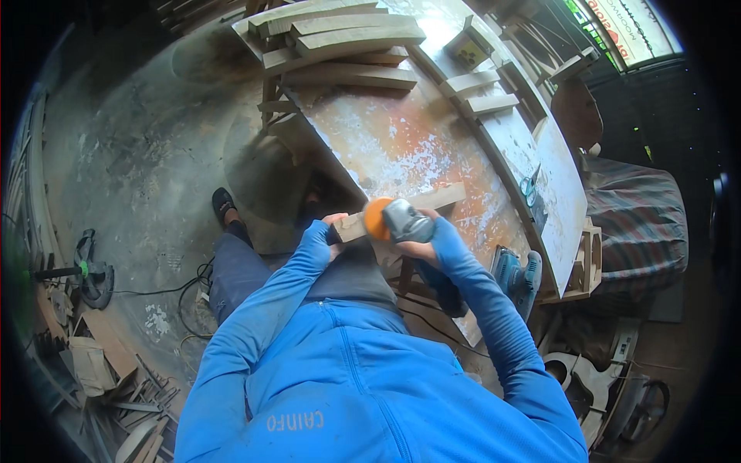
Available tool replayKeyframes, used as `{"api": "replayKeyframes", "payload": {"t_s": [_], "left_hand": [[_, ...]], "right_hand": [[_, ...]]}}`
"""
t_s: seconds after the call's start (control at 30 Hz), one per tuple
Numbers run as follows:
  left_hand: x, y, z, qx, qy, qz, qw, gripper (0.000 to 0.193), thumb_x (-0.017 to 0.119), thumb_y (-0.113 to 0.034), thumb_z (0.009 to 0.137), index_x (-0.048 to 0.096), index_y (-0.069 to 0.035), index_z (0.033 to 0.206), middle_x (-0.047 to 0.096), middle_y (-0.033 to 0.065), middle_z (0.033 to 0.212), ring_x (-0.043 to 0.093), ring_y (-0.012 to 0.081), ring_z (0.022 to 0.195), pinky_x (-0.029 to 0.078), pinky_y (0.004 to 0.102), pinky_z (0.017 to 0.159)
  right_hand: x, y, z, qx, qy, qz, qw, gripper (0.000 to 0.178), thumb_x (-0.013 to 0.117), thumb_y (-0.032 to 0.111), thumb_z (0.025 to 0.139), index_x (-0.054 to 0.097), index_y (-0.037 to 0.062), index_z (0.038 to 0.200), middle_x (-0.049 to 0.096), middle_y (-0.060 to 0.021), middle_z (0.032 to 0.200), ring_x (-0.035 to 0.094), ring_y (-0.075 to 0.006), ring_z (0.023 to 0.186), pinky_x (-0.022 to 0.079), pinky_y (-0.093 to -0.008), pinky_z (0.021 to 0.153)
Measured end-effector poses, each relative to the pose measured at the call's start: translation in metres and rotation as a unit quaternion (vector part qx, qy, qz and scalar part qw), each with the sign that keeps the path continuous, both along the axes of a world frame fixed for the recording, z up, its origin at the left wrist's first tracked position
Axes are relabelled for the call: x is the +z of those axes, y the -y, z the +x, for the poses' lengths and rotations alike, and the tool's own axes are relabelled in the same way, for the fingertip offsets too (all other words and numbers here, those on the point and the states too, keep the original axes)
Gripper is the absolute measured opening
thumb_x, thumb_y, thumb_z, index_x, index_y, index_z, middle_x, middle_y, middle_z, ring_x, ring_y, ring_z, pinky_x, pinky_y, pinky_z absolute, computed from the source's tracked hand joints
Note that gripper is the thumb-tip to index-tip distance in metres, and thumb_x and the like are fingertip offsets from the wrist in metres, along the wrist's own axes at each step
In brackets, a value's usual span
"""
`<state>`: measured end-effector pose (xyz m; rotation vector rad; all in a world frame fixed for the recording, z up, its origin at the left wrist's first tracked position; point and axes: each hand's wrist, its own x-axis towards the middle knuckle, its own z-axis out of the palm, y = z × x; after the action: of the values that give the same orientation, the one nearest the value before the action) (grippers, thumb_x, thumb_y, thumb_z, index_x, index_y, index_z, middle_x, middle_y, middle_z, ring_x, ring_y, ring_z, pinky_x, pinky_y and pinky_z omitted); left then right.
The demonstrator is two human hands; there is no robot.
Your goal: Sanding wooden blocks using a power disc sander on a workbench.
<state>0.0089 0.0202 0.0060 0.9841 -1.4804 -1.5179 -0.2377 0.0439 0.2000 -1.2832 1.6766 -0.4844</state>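
My left hand [322, 234] is closed around the near end of a curved wooden piece [446, 197]. The far end of this piece lies over the worktable [363, 147], while its near end juts past the table's edge toward my body. In my right hand [425, 244] is an angle grinder [407, 221] with a grey head and an orange disc [377, 218]. The disc is at the wooden piece, close to my left hand; whether it touches the wood I cannot tell. My right fingers wrap the grinder's head, and its dark body hangs below my wrist.
Several curved wooden pieces [351, 42] are stacked at the table's far end. Short blocks [492, 103] and scissors [529, 187] lie to the right. A blue power tool [515, 279] sits by my right forearm. Cords [185, 297] cross the floor; wood scraps [147, 409] pile up at lower left.
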Motion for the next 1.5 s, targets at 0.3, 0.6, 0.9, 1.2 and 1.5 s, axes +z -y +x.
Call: {"api": "replayKeyframes", "payload": {"t_s": [0.3, 0.6, 0.9, 1.2, 1.5], "left_hand": [[0.007, -0.001, -0.002, 0.002, -0.010, 0.015, 1.000, 0.056, 0.082, 0.001, 0.080, 0.059, -0.005, 0.131, 0.068, 0.0097, 0.120, 0.063, 0.0178, 0.112, 0.049, 0.0328, 0.101], [0.007, -0.002, -0.007, 0.022, 0.030, -0.014, 0.999, 0.057, 0.086, -0.005, 0.079, 0.059, -0.005, 0.129, 0.069, 0.0094, 0.117, 0.064, 0.0168, 0.110, 0.052, 0.0336, 0.098], [0.019, -0.003, -0.002, 0.019, 0.031, 0.020, 0.999, 0.060, 0.086, -0.007, 0.078, 0.058, -0.007, 0.131, 0.067, 0.0126, 0.119, 0.064, 0.0223, 0.111, 0.050, 0.0352, 0.099], [0.020, -0.005, -0.003, 0.026, 0.083, -0.071, 0.994, 0.056, 0.082, -0.001, 0.079, 0.059, -0.007, 0.130, 0.068, 0.0128, 0.117, 0.064, 0.0217, 0.109, 0.051, 0.0358, 0.096], [0.007, -0.008, -0.002, 0.022, 0.054, -0.078, 0.995, 0.051, 0.078, 0.005, 0.080, 0.060, -0.004, 0.127, 0.069, 0.0086, 0.116, 0.064, 0.0172, 0.105, 0.050, 0.0325, 0.095]], "right_hand": [[-0.011, -0.004, 0.019, 0.047, -0.028, 0.001, 0.998, 0.097, 0.091, 0.043, 0.066, 0.048, -0.0075, 0.137, 0.068, -0.0218, 0.117, 0.066, -0.0269, 0.110, 0.052, -0.0337, 0.096], [0.003, -0.002, 0.025, 0.017, 0.012, 0.007, 1.000, 0.094, 0.089, 0.040, 0.067, 0.047, -0.0077, 0.137, 0.069, -0.0207, 0.114, 0.068, -0.0252, 0.106, 0.053, -0.0337, 0.093], [-0.008, 0.001, 0.031, 0.055, -0.019, -0.013, 0.998, 0.091, 0.088, 0.043, 0.068, 0.050, -0.0078, 0.134, 0.069, -0.0214, 0.113, 0.068, -0.0280, 0.106, 0.053, -0.0342, 0.094], [-0.003, -0.001, 0.004, -0.050, 0.022, 0.010, 0.998, 0.094, 0.090, 0.046, 0.065, 0.051, -0.0071, 0.132, 0.070, -0.0198, 0.111, 0.068, -0.0272, 0.104, 0.053, -0.0353, 0.095], [0.000, -0.003, -0.040, -0.100, -0.016, -0.005, 0.995, 0.076, 0.090, 0.032, 0.068, 0.057, -0.0056, 0.126, 0.072, -0.0144, 0.101, 0.070, -0.0197, 0.090, 0.058, -0.0316, 0.082]]}}
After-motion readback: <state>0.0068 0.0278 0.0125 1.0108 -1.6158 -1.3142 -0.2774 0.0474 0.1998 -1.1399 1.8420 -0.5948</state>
